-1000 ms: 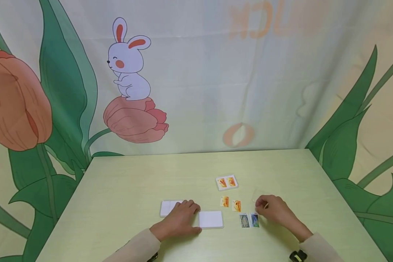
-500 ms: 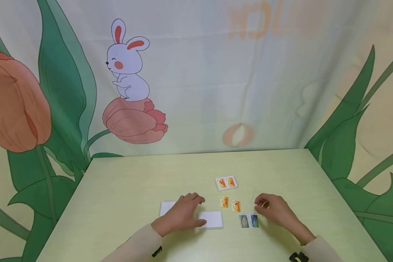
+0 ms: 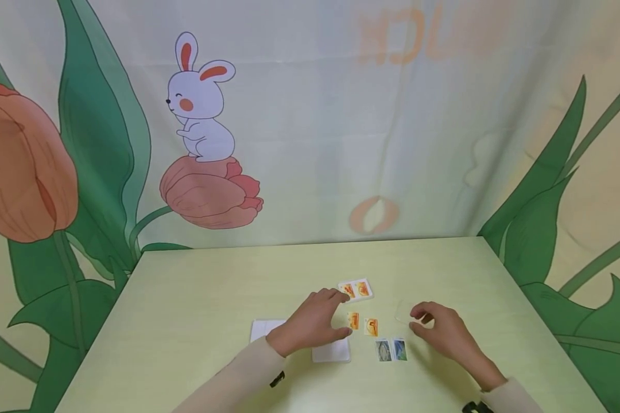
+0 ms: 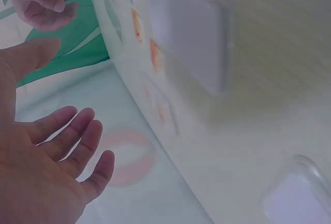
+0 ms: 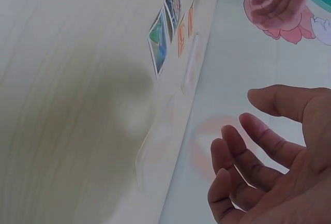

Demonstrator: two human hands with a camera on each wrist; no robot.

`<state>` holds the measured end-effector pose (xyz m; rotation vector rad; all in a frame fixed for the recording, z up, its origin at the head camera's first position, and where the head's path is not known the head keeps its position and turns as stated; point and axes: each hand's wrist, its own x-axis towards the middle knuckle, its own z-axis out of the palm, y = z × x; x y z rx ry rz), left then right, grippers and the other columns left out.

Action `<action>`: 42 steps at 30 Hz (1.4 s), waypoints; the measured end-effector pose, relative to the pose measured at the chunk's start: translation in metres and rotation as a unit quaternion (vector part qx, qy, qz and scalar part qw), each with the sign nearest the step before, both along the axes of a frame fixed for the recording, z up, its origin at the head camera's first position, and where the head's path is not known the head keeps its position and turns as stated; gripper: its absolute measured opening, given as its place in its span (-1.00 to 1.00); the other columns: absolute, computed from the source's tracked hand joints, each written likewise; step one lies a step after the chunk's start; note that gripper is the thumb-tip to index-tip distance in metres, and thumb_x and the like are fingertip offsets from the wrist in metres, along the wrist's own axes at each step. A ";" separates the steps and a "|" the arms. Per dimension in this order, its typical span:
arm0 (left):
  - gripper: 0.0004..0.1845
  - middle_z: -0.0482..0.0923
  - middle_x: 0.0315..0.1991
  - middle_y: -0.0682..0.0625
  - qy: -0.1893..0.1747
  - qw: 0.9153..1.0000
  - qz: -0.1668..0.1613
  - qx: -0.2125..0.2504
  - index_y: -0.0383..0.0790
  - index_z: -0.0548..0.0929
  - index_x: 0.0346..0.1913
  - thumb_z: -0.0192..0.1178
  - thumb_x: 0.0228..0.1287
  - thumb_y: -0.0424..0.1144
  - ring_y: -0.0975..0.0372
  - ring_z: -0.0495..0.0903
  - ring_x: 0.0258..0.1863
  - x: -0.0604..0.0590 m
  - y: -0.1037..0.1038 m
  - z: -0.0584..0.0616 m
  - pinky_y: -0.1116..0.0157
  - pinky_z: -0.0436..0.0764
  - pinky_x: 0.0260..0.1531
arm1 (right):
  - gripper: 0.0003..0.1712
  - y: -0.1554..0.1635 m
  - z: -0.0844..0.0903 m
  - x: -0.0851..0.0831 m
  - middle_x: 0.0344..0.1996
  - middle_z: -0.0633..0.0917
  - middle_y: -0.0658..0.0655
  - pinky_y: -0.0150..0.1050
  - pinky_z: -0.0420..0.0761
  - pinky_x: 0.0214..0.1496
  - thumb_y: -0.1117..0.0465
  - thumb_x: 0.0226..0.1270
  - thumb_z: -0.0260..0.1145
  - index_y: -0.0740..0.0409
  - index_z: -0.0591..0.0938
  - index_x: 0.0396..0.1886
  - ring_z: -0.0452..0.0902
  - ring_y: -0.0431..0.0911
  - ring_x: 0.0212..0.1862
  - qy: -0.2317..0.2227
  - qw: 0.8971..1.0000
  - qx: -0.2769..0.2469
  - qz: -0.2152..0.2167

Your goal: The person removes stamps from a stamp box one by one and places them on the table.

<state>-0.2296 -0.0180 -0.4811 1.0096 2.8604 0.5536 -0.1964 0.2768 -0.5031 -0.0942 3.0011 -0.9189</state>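
The head view shows the left hand [image 3: 315,321] reaching right over the table [image 3: 196,298], fingers extended and loosely spread, holding nothing; its fingertips [image 3: 341,295] lie at the near-left corner of the far orange card [image 3: 356,289], and contact cannot be confirmed. Its palm covers part of a blank white card [image 3: 333,351]; a second white card [image 3: 263,330] lies to the left. The left wrist view confirms the empty palm and relaxed fingers [image 4: 77,141], a detail the head view leaves unclear. The right hand [image 3: 439,330] rests near the right side, fingers loosely curved with nothing gripped; the right wrist view shows its fingers [image 5: 248,157] apart and bare. That view also reveals a clear sleeve [image 5: 155,151] flat on the table, only faintly visible in the head view just left of the right fingertips. Two small orange cards [image 3: 364,324] lie between the hands, and a blue pair [image 3: 391,350] lies nearer. All cards sit near the centre-right, well apart from every table edge. Open surface extends to the left and toward the far edge, beyond which hangs the rabbit backdrop [image 3: 201,109].
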 end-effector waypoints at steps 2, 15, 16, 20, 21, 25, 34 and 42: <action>-0.33 0.50 0.22 0.02 0.005 1.000 -0.003 0.002 -0.15 0.44 0.31 0.30 0.21 0.08 0.16 0.46 0.22 -0.003 0.009 0.003 0.12 0.41 0.24 | -0.77 0.003 0.001 0.000 -0.20 0.71 0.06 -0.07 0.57 -0.09 0.18 0.22 0.41 0.10 0.66 -0.14 0.60 -0.07 -0.15 0.008 1.000 0.003 -0.002; -0.31 0.45 0.30 0.03 0.030 0.998 -0.044 -0.018 -0.10 0.40 0.36 0.28 0.24 0.12 0.15 0.43 0.27 -0.028 0.065 0.010 0.12 0.45 0.22 | -0.67 0.020 0.000 -0.004 -0.11 0.69 0.17 0.00 0.58 -0.10 0.16 0.21 0.42 0.16 0.65 -0.05 0.61 0.04 -0.09 0.025 0.999 0.021 -0.009; -0.31 0.45 0.30 0.03 0.030 0.998 -0.044 -0.022 -0.10 0.40 0.36 0.28 0.24 0.11 0.15 0.43 0.28 -0.030 0.068 0.010 0.12 0.45 0.22 | -0.66 0.021 0.000 -0.004 -0.10 0.69 0.18 0.01 0.58 -0.10 0.16 0.21 0.42 0.16 0.64 -0.05 0.61 0.05 -0.09 0.024 0.999 0.023 -0.009; -0.31 0.43 0.32 0.05 0.027 0.998 -0.047 -0.038 -0.07 0.40 0.37 0.28 0.24 0.12 0.17 0.41 0.31 -0.038 0.082 0.007 0.13 0.43 0.26 | -0.61 0.027 -0.004 -0.007 -0.03 0.66 0.22 0.03 0.59 -0.09 0.14 0.21 0.42 0.18 0.62 0.00 0.59 0.10 -0.05 0.013 0.999 0.031 -0.013; -0.31 0.43 0.33 0.05 0.026 0.998 -0.049 -0.040 -0.06 0.40 0.37 0.28 0.24 0.12 0.17 0.41 0.31 -0.039 0.086 0.006 0.14 0.42 0.26 | -0.59 0.029 -0.005 -0.007 -0.01 0.65 0.23 0.04 0.59 -0.08 0.13 0.20 0.43 0.19 0.62 0.01 0.59 0.11 -0.04 0.011 0.999 0.032 -0.013; -0.31 0.44 0.33 0.08 0.027 0.996 -0.056 -0.057 -0.02 0.42 0.36 0.30 0.22 0.13 0.19 0.41 0.30 -0.045 0.100 0.000 0.17 0.42 0.26 | -0.49 0.035 -0.011 -0.009 0.04 0.61 0.26 0.07 0.59 -0.07 0.10 0.17 0.46 0.22 0.60 0.08 0.58 0.15 -0.01 -0.005 0.999 0.043 -0.016; -0.26 0.41 0.35 0.15 0.007 0.994 -0.059 -0.092 0.07 0.40 0.38 0.35 0.16 0.15 0.23 0.40 0.31 -0.056 0.128 -0.018 0.22 0.42 0.28 | -0.30 0.049 -0.031 -0.017 0.07 0.55 0.31 0.13 0.57 -0.02 0.03 0.08 0.52 0.25 0.54 0.18 0.55 0.14 -0.01 -0.037 0.997 0.061 -0.020; -0.23 0.42 0.34 0.18 -0.023 0.991 -0.053 -0.116 0.11 0.42 0.37 0.44 0.06 0.10 0.25 0.41 0.30 -0.065 0.146 -0.034 0.23 0.43 0.27 | -0.21 0.052 -0.043 -0.027 0.07 0.55 0.31 0.15 0.54 0.06 0.02 0.00 0.57 0.26 0.52 0.21 0.53 0.14 0.02 -0.051 0.996 0.075 -0.019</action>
